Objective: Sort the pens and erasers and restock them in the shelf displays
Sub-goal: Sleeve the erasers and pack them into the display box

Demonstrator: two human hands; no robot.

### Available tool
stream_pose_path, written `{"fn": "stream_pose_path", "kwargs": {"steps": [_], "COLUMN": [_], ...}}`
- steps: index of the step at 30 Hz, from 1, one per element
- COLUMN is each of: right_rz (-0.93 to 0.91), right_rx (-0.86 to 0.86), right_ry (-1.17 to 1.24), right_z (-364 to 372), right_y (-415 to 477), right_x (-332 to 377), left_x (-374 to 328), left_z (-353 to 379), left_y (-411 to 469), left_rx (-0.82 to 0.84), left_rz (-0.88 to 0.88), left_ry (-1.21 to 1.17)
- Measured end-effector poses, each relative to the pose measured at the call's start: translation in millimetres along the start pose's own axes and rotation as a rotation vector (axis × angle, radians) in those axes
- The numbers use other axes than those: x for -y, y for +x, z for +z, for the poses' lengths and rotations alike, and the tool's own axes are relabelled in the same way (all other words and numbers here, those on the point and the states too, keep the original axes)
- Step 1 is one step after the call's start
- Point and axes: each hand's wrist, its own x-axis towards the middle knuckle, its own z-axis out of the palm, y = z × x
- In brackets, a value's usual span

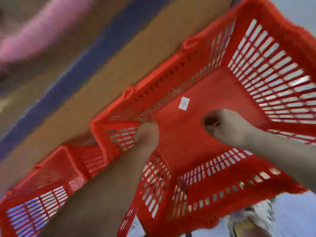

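Right hand (225, 124): clenched, knuckles up, low inside the large basket. A thin red item (216, 123) pokes out of its fingers toward 9 o'clock. It is likely a pen, but blur hides the rest.
Left hand (147, 135): curled at the basket's 9 o'clock corner, against the slotted wall. I cannot tell whether it holds anything.
White square (184, 103): flat on the basket floor at 11 o'clock from the right hand, apart from both hands. It could be an eraser or a label.
Step in hand: probably gathering pieces out of the basket. Keep the pinch firm, lift straight up before swinging out, and check the white square.
Large basket (266, 69): tall slotted walls all round, so the only open room is overhead.
Second basket (42, 177): just beside the first, at 8 o'clock.
Brown surface (119, 57): runs behind both baskets from 10 to 12 o'clock, blurred.
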Motion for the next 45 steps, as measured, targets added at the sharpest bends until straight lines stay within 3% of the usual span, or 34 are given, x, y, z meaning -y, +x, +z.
{"fn": "stream_pose_path", "kwargs": {"steps": [4,9,11,13,15,17,19,23,27,32,38,42,45], "right_rz": [0.104,0.347,0.445,0.516,0.549,0.48,0.372,0.279,0.241,0.096,-0.119,-0.237,-0.298], "right_rx": [0.085,0.134,0.174,0.202,0.228,0.238,0.207,-0.012,-0.184,-0.147,-0.188,-0.143,-0.137], "right_ry": [0.139,0.533,0.709,0.859,0.975,1.049,1.07,1.092,1.123,1.228,0.972,0.856,0.744], "right_z": [37,55,49,38,21,0,-26,-86,-153,-250,-330,-353,-349], "right_y": [28,37,33,25,12,-6,-30,-84,-143,-226,-288,-294,-281], "right_x": [-14,-8,-2,6,18,34,56,110,176,264,379,442,474], "left_x": [-2,6,2,-11,-25,-31,-30,-32,-33,-3,40,81,123], "left_z": [25,30,29,6,-25,-59,-88,-163,-252,-365,-479,-517,-517], "left_y": [35,36,30,4,-31,-67,-98,-162,-233,-324,-413,-434,-429], "left_rx": [-0.03,-0.042,-0.037,0.175,0.396,0.53,0.546,0.341,-0.023,-0.274,-0.463,-0.625,-0.789], "left_rz": [0.086,0.017,0.008,-0.022,0.007,0.109,0.19,0.307,0.323,0.324,0.341,0.32,0.176], "left_ry": [0.159,0.04,-0.283,-0.893,-1.314,-1.512,-1.628,-1.704,-1.5,-1.459,-1.477,-1.477,-1.395]}}
